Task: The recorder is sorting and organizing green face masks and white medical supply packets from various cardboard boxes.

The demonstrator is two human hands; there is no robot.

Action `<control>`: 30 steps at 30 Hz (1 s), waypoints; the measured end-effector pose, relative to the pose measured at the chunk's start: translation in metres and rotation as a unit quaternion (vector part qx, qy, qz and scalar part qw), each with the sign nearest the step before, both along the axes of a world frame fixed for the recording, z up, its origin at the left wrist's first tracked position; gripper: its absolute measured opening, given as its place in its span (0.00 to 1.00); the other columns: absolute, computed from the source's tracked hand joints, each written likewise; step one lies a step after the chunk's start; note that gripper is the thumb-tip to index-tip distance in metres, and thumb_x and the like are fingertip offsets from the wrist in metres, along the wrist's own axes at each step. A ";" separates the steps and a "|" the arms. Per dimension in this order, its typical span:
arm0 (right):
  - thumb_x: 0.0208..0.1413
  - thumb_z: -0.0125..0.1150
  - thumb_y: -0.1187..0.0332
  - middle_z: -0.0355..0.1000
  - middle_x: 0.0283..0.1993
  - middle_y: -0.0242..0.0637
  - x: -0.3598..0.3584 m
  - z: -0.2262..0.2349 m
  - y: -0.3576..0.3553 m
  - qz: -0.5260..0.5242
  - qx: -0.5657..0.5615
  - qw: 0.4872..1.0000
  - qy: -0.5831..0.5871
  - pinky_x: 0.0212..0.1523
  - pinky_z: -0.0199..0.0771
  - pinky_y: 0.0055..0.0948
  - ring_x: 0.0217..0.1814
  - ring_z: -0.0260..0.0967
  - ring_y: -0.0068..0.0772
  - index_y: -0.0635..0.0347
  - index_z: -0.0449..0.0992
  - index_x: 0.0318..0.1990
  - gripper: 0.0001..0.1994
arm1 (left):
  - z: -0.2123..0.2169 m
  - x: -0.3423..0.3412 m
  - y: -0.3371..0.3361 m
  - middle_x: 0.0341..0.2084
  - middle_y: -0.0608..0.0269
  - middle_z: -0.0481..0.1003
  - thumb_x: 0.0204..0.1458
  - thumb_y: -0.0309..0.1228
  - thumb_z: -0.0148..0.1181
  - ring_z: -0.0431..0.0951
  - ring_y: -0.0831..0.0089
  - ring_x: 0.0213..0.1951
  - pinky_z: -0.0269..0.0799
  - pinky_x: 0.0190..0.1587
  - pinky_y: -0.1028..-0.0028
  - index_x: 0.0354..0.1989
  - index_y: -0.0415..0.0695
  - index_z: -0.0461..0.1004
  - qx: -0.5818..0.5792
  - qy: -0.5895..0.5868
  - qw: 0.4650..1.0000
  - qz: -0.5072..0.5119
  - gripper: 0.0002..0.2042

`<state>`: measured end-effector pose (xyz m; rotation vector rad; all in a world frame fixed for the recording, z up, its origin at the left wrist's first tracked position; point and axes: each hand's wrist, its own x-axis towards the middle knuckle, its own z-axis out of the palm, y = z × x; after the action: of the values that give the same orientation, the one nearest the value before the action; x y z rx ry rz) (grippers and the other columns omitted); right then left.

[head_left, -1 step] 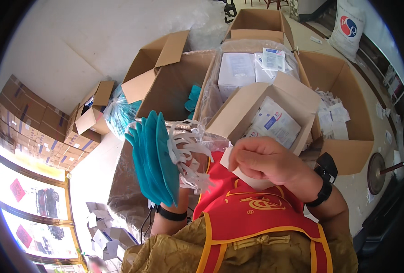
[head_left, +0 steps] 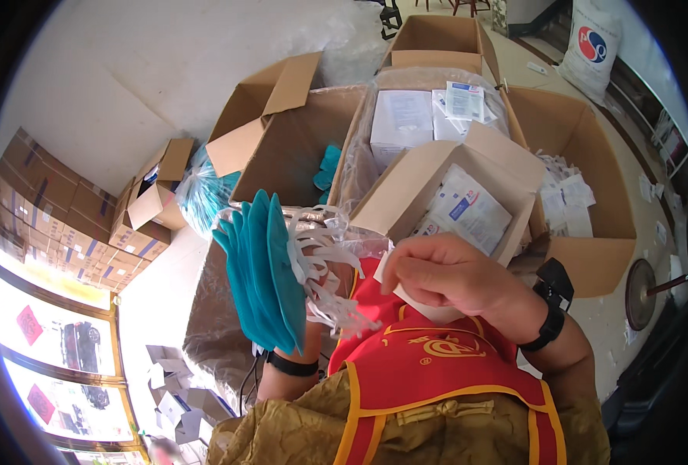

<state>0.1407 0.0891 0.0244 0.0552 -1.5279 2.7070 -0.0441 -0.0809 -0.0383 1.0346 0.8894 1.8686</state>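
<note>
My left hand [head_left: 341, 277], mostly hidden, is closed on a fanned stack of teal face masks [head_left: 263, 275]. Their white ear loops [head_left: 336, 306] dangle loosely on the side toward my apron. My right hand [head_left: 446, 271] is curled, with the fingers bent inward; what they hold, if anything, is hidden. It is in front of the near side of an open carton [head_left: 390, 203], close to its pale flap [head_left: 429, 306]. Inside that carton lie flat white printed packets [head_left: 468, 213].
Left of the carton, a deep brown box [head_left: 309, 128] holds a few teal pieces [head_left: 328, 167]. White boxes [head_left: 400, 120] stand behind. At right, another box [head_left: 592, 147] contains white packets [head_left: 569, 201]. A clear bag of teal items [head_left: 204, 190] and stacked cartons [head_left: 65, 209] are farther left.
My right hand has shifted very slightly left. The ear loops have swung a little to the right, and the mask stack has barely moved.
</note>
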 end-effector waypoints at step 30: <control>0.62 0.53 0.70 0.66 0.29 0.26 -0.027 -0.024 -0.005 -0.046 -0.019 0.998 -0.038 0.26 0.60 0.12 0.27 0.61 0.12 0.63 0.62 0.60 0.19 | -0.059 -0.014 0.024 0.30 0.49 0.74 0.56 0.34 0.53 0.76 0.66 0.24 0.76 0.30 0.65 0.36 0.35 0.70 0.186 -0.153 0.933 -0.266 0.11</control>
<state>0.1137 0.0841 0.0007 -0.1189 -1.4594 2.6932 -0.0577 -0.0564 -0.0971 1.0344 0.0491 1.6839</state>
